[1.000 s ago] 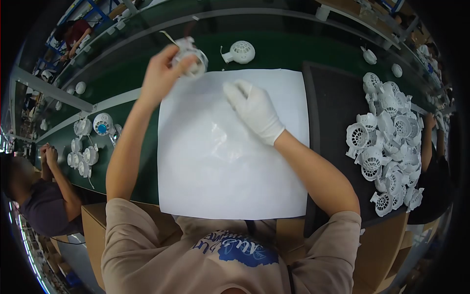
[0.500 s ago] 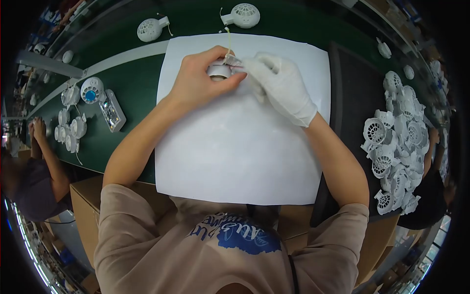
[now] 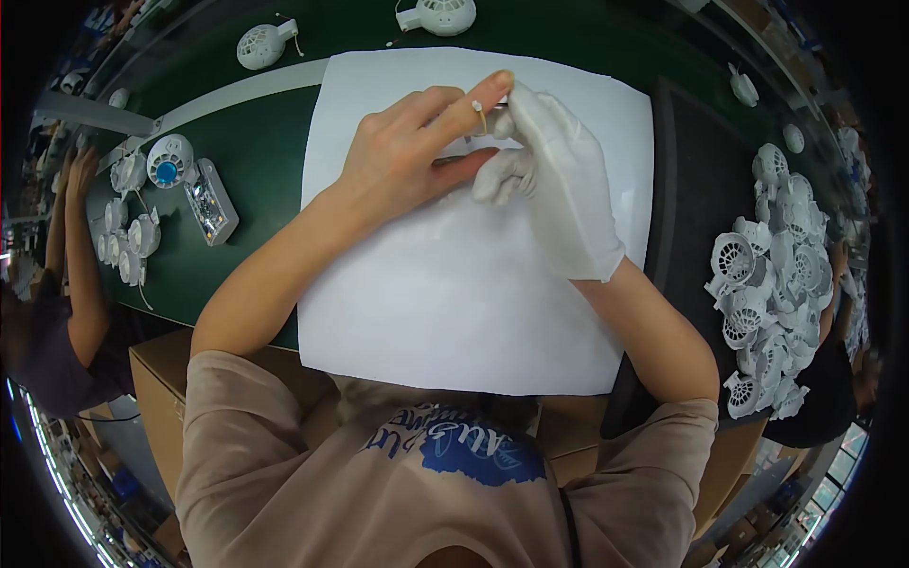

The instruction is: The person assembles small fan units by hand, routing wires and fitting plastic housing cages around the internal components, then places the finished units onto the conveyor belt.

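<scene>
My left hand (image 3: 407,147), bare, is above the white sheet (image 3: 445,284) with its fingers curled round a white plastic part that they mostly hide. A thin yellowish wire (image 3: 484,121) with a small white connector (image 3: 477,106) sticks up against the index finger. My right hand (image 3: 563,175), in a white glove, meets the left index fingertip. Its thumb and fingers are bent together, and what they pinch is hidden.
Round white grille housings (image 3: 776,275) lie heaped on the dark mat at right. Several white fan-like units (image 3: 128,237) and a clear-topped box (image 3: 211,204) lie at left. Two more units (image 3: 266,45) lie at the back. Co-workers' arms (image 3: 85,256) show at both sides.
My left hand has turned over the white part, its index finger now stretched up to the right. My right hand has turned more upright beside it. A co-worker's arms at left have moved up.
</scene>
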Demonstrator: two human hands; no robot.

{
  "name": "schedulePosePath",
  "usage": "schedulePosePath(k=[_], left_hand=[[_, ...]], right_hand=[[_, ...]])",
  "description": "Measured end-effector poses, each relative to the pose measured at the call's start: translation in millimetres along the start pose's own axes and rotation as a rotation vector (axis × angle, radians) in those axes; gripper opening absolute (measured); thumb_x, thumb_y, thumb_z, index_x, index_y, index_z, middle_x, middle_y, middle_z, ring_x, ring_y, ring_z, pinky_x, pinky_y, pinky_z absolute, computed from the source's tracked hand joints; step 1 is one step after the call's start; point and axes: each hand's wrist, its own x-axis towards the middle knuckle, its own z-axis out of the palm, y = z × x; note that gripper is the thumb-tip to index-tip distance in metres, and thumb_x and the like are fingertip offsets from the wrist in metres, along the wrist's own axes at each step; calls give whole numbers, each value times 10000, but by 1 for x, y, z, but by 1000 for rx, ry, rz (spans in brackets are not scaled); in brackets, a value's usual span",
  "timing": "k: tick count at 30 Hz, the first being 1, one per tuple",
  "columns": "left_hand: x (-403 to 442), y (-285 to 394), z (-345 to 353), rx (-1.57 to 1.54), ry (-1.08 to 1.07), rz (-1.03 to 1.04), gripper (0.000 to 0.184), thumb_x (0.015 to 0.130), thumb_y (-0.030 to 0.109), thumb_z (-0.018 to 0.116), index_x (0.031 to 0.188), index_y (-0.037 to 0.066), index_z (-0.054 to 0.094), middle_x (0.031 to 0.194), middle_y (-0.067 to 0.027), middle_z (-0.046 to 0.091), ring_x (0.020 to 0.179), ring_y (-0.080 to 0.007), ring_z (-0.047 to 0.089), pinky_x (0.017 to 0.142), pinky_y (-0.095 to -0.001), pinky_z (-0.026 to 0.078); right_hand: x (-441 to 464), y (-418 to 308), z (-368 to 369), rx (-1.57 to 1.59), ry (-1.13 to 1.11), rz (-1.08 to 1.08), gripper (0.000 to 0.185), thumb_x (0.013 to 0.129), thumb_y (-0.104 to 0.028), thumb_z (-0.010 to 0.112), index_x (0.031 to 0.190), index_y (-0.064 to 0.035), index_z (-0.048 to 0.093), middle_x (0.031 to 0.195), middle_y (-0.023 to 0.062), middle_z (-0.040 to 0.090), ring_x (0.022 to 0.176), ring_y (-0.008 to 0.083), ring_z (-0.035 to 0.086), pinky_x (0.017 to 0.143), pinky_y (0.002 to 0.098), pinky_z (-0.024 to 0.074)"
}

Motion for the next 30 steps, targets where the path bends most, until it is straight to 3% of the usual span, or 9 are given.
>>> schedulePosePath(k=[3, 8, 11, 14, 16, 19, 24, 28, 30], left_hand=[[3, 3, -1, -14, 2, -28, 765, 692, 232, 846, 1395, 231, 545, 975, -18, 678, 755, -162, 647, 556, -276, 545], [3, -4, -3, -136, -27, -149, 546, 717, 170, 814, 1237, 154, 645, 1007, -36, 689, 813, -184, 662, 596, -293, 550], [-1, -12, -3, -235, -98, -247, 417, 734, 157, 791, 1131, 97, 679, 1029, -46, 692, 843, -199, 670, 620, -301, 547], [5, -8, -1, -337, 3, -335, 267, 752, 167, 756, 968, 27, 682, 911, -58, 697, 736, -206, 642, 606, -299, 513], [6, -3, -8, -339, -64, -390, 259, 750, 177, 759, 945, 22, 685, 861, -63, 689, 689, -203, 617, 588, -295, 497], [8, 1, -16, -340, -200, -494, 250, 747, 196, 764, 898, 11, 690, 760, -72, 673, 594, -196, 566, 551, -288, 465], [11, 3, -18, -393, -227, -520, 241, 731, 209, 773, 814, 5, 678, 662, -90, 633, 509, -195, 492, 516, -291, 436], [12, 10, -20, -371, -245, -443, 279, 725, 238, 783, 810, 4, 659, 676, -94, 642, 507, -198, 511, 519, -290, 445], [13, 13, -20, -324, -281, -414, 313, 725, 250, 786, 874, 12, 648, 689, -96, 654, 507, -207, 520, 527, -285, 455]], right_hand=[[8, 2, -6, -28, -125, -45, 336, 1001, -337, 544, 975, -6, 594, 736, 63, 631, 564, 160, 616, 544, 264, 471], [6, 0, -11, -176, -313, 27, 306, 996, -308, 558, 922, -22, 635, 699, 44, 621, 578, 130, 602, 551, 258, 464], [12, 4, -13, -650, -140, -407, 260, 988, -242, 607, 918, 4, 655, 727, -28, 556, 639, 45, 472, 575, 213, 381], [16, 2, -18, -709, -90, -510, 225, 969, -216, 638, 904, -2, 666, 722, -43, 543, 654, 31, 435, 582, 208, 368], [16, 0, -18, -738, -67, -558, 208, 959, -203, 654, 897, -6, 671, 719, -51, 536, 661, 23, 416, 585, 205, 362], [15, -4, -16, -697, -47, -562, 154, 906, -208, 695, 876, -57, 711, 699, 67, 644, 621, 152, 618, 585, 264, 482], [14, -7, -18, -844, -121, -642, 140, 891, -192, 706, 854, -57, 708, 697, 72, 646, 617, 171, 620, 579, 270, 485], [22, -7, -22, -1011, -116, -954, 163, 911, -197, 668, 839, -55, 706, 682, 84, 641, 623, 191, 623, 573, 287, 485], [25, -9, -23, -973, 15, -896, 185, 923, -191, 671, 863, -18, 692, 693, 41, 642, 624, 100, 573, 560, 249, 451]])
